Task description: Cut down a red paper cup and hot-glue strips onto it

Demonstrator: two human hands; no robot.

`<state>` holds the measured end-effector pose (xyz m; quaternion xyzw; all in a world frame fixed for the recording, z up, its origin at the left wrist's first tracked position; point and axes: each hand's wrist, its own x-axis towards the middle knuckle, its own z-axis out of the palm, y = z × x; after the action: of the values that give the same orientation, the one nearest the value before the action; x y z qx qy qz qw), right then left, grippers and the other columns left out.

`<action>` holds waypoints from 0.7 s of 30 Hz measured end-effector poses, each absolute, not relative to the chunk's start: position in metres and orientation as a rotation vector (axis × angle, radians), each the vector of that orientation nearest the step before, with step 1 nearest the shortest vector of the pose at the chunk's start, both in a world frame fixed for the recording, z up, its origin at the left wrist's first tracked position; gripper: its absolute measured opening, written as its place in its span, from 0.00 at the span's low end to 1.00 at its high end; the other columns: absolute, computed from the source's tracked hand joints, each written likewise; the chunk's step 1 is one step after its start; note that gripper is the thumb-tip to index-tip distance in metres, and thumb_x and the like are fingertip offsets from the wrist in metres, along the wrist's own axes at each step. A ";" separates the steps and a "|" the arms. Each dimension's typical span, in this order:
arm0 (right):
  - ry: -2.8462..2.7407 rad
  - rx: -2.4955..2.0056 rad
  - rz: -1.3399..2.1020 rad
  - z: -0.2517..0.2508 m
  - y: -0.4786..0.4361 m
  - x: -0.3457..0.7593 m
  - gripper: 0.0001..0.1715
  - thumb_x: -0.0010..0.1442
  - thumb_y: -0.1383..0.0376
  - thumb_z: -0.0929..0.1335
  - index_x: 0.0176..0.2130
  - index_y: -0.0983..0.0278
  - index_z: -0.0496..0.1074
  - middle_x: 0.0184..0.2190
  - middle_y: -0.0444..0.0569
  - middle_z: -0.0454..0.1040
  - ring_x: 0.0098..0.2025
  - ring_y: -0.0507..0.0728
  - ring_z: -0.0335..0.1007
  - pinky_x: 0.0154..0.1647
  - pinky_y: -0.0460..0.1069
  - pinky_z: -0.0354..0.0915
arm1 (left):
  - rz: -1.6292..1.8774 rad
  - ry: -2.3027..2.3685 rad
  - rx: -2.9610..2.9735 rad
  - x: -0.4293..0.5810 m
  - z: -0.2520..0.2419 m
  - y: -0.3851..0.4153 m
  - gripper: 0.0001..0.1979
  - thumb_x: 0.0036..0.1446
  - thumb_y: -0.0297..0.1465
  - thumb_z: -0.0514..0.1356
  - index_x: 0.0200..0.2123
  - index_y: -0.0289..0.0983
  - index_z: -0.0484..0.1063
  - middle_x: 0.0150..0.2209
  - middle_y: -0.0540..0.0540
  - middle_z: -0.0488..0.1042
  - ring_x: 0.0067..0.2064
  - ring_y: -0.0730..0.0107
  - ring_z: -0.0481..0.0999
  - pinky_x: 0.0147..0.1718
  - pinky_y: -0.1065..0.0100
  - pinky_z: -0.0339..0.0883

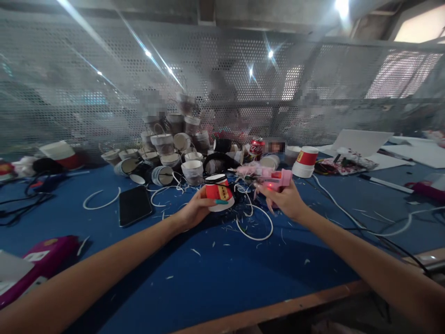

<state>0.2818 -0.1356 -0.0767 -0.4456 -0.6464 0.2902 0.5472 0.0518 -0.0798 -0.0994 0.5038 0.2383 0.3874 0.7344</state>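
In the head view my left hand (195, 209) is closed around a red and white paper cup (219, 191), which tilts slightly above the blue table. Black cord lies about the cup's upper part. My right hand (288, 200) grips a pink glue gun (274, 178) with a small red light lit on it. The gun's nozzle points left, just behind and to the right of the cup. White strands and a curved white cord (255, 239) lie on the table below and between the hands.
Many small grey-white cups (192, 171) are heaped at the back. A phone (135, 206) lies left, a red can (256, 146) and stacked cups (305, 162) behind the glue gun. A perforated metal screen (229, 83) rises beyond. White cable (342, 211) crosses the right side.
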 end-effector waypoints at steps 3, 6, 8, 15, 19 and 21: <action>-1.602 -0.991 0.630 -0.078 -0.142 0.273 0.09 0.50 0.59 0.69 0.31 0.62 0.72 0.18 0.42 0.69 0.21 0.52 0.65 0.24 0.49 0.67 | 0.849 0.507 1.113 0.052 -0.101 -0.079 0.23 0.38 0.23 0.62 0.42 0.33 0.71 0.38 0.42 0.78 0.40 0.62 0.76 0.48 0.61 0.62; -1.670 -0.977 0.605 -0.082 -0.142 0.271 0.10 0.52 0.59 0.68 0.34 0.62 0.73 0.29 0.46 0.75 0.31 0.55 0.71 0.34 0.52 0.70 | 0.844 0.500 1.112 0.051 -0.102 -0.079 0.20 0.39 0.23 0.62 0.40 0.33 0.71 0.38 0.43 0.78 0.39 0.62 0.76 0.47 0.62 0.63; -1.703 -0.994 0.616 -0.085 -0.141 0.271 0.12 0.53 0.59 0.68 0.37 0.62 0.73 0.32 0.47 0.76 0.34 0.56 0.72 0.37 0.53 0.71 | 0.834 0.492 1.117 0.051 -0.104 -0.078 0.20 0.39 0.23 0.62 0.40 0.33 0.70 0.37 0.43 0.78 0.40 0.62 0.76 0.47 0.61 0.63; -1.731 -1.074 0.631 -0.091 -0.139 0.271 0.15 0.53 0.57 0.68 0.39 0.63 0.74 0.28 0.47 0.76 0.32 0.57 0.73 0.30 0.51 0.72 | 0.814 0.481 1.134 0.050 -0.105 -0.078 0.20 0.39 0.24 0.64 0.40 0.35 0.69 0.38 0.45 0.78 0.41 0.63 0.76 0.49 0.61 0.62; -1.747 -1.062 0.597 -0.090 -0.140 0.270 0.15 0.54 0.57 0.67 0.39 0.63 0.74 0.31 0.48 0.77 0.32 0.57 0.74 0.34 0.52 0.72 | 0.812 0.493 1.136 0.050 -0.104 -0.079 0.20 0.40 0.24 0.64 0.40 0.36 0.69 0.39 0.45 0.78 0.42 0.63 0.76 0.49 0.61 0.62; -1.754 -1.049 0.579 -0.089 -0.140 0.269 0.16 0.55 0.58 0.67 0.40 0.63 0.74 0.34 0.49 0.77 0.36 0.58 0.74 0.38 0.54 0.72 | 0.810 0.497 1.139 0.051 -0.103 -0.079 0.20 0.40 0.24 0.64 0.40 0.36 0.69 0.39 0.45 0.78 0.41 0.63 0.76 0.49 0.61 0.61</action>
<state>0.2689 -0.1402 -0.0889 -0.4314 -0.7212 0.2380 0.4869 0.0506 -0.0792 -0.1034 0.5186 0.2263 0.3690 0.7374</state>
